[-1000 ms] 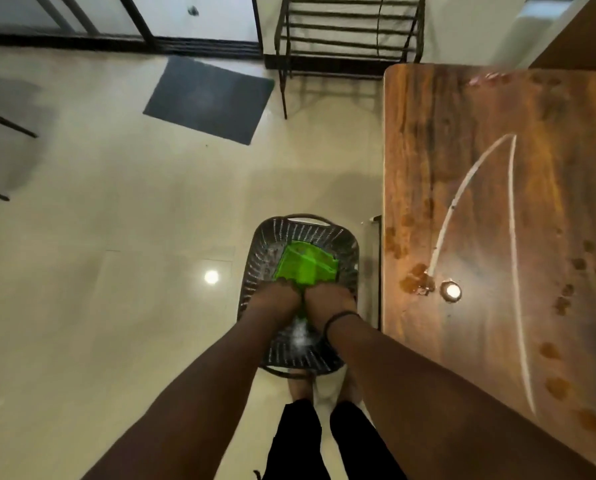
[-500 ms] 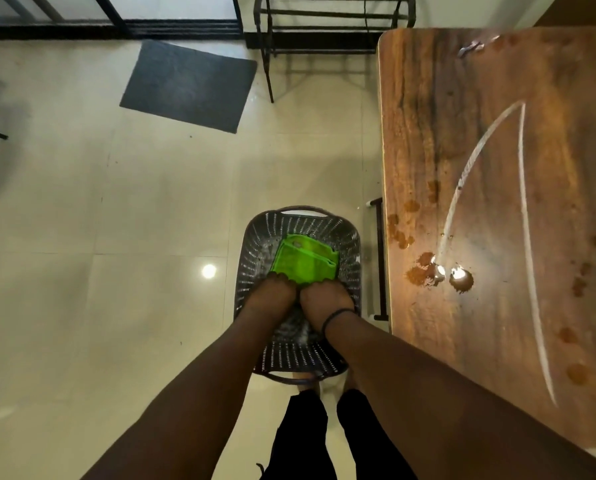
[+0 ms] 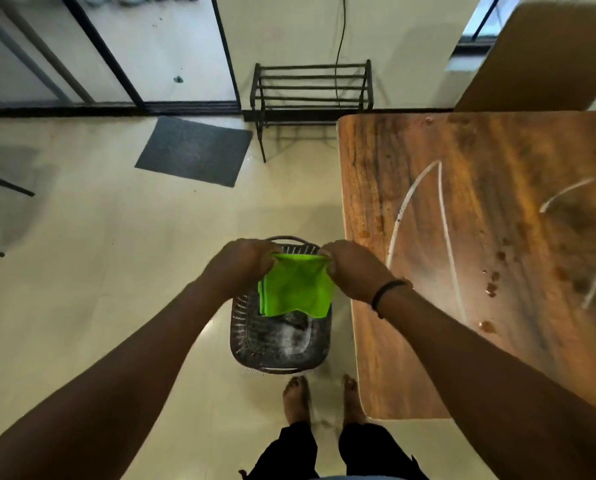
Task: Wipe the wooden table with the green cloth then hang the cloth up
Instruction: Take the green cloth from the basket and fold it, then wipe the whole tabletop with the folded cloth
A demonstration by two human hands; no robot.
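The tiled floor bears a dark basket, grey mat and metal rack.

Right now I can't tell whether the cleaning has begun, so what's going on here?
A person holds a bright green cloth up by its top corners, left hand and right hand each pinching one, above a dark slatted plastic basket on the floor. The wooden table beside it shows brown spots and white streaks, so wiping hasn't visibly started.

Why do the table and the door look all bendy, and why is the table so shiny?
Head view: the wide-angle lens bows the wooden table edge and door frame; pale streaks on the tabletop look like glare from lights; the green cloth looks sharp.
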